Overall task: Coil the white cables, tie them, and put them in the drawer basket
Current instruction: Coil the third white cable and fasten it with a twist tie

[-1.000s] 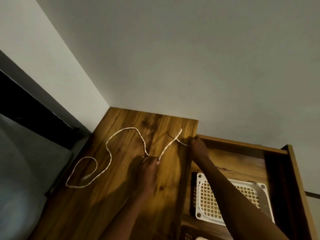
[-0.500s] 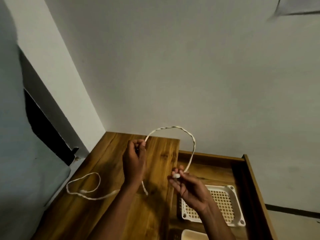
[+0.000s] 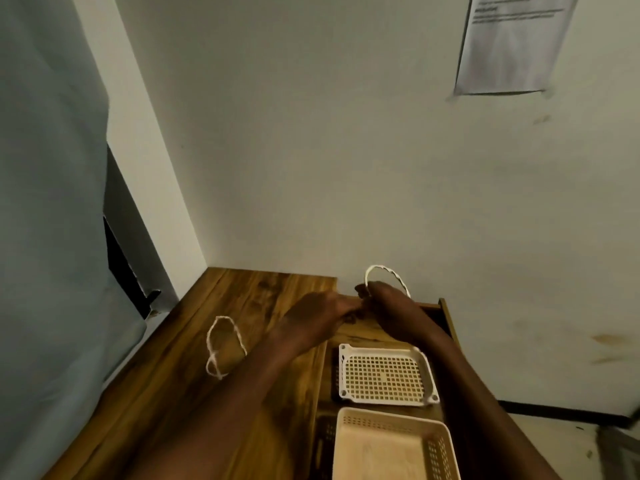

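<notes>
Both hands meet over the open drawer, working a white cable into a loop.

Left hand (image 3: 317, 315) and right hand (image 3: 388, 306) touch at the fingertips, fingers curled on the white cable (image 3: 388, 273); one small loop stands up just above the right hand. The slack end trails left of the grip, lying looped on the wooden tabletop (image 3: 242, 299). Below the hands, in the drawer (image 3: 446, 313), sits a white lattice basket (image 3: 386, 374); nearer the camera, touching or just beside it, a beige basket (image 3: 391, 448).
</notes>
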